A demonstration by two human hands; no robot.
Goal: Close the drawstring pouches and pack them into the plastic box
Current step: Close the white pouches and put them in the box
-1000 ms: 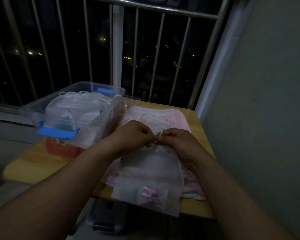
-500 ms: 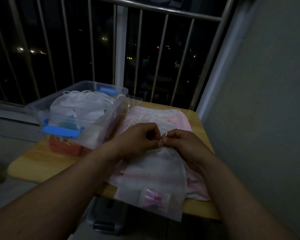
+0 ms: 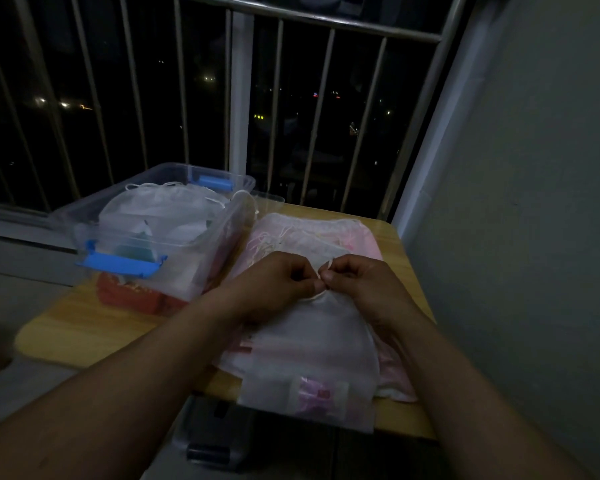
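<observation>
On the table (image 3: 84,327), both hands' fingers (image 3: 321,284) pinch the pouch (image 3: 312,344) drawstring.

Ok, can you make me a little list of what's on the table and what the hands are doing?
white pouch: lies on the pink pouches, mouth gathered, bottom hanging over the table's near edge
left hand: pinches the drawstring at the mouth
right hand: pinches the same drawstring
pink pouches: piled on the table, beside the plastic box
plastic box: no lid on, packed pouches inside, blue latch on its near end
</observation>
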